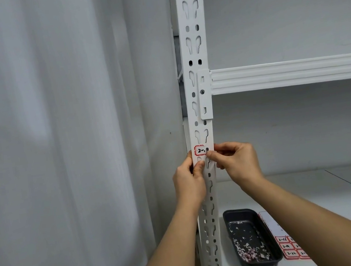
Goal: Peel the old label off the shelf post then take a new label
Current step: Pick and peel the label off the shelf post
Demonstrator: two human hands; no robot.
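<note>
A white perforated shelf post [193, 46] runs up the middle of the view. A small red-bordered label [200, 150] with black writing is stuck on its front face. My right hand [235, 160] pinches the label's right edge between thumb and forefinger. Just below the label, my left hand [188, 181] grips the post, its thumb pressed on the front face. A sheet of new red-bordered labels [287, 246] lies on the lower shelf, partly behind my right forearm.
A dark rectangular tray [277, 254] holding several scraps of torn label sits on the lower shelf [315, 191] beside the post. A white shelf beam [297, 71] crosses above my hands. A grey curtain [58, 150] hangs on the left.
</note>
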